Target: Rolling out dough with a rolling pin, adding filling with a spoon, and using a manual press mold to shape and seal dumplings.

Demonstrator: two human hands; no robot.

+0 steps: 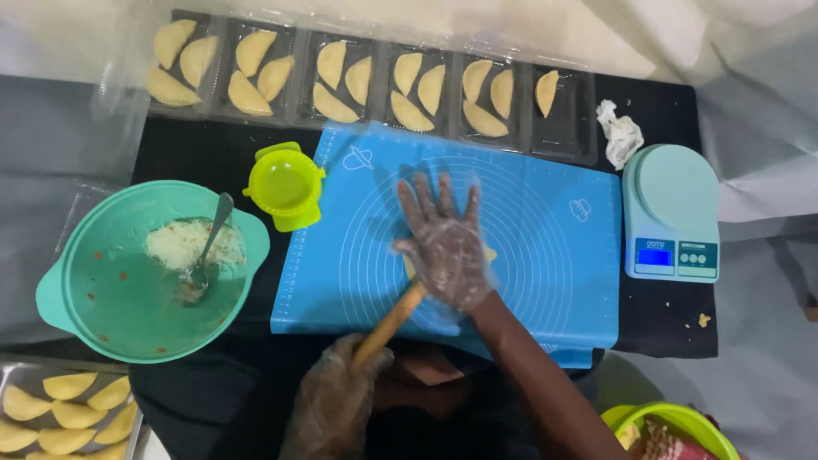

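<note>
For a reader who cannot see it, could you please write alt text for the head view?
Two gloved hands roll dough on a blue mat: the right hand presses flat on a wooden rolling pin, the left hand grips its end. A green bowl sits left, a scale right, and trays of folded pastries behind.

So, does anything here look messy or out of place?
Only small things: a crumpled white tissue lies beside the scale, a yellow crumb sits on the black cloth below it, and the last clear tray holds one pastry, the others three.

Bright even overhead light, soft shadows, mild plastic glare, slightly blurred edges
</note>
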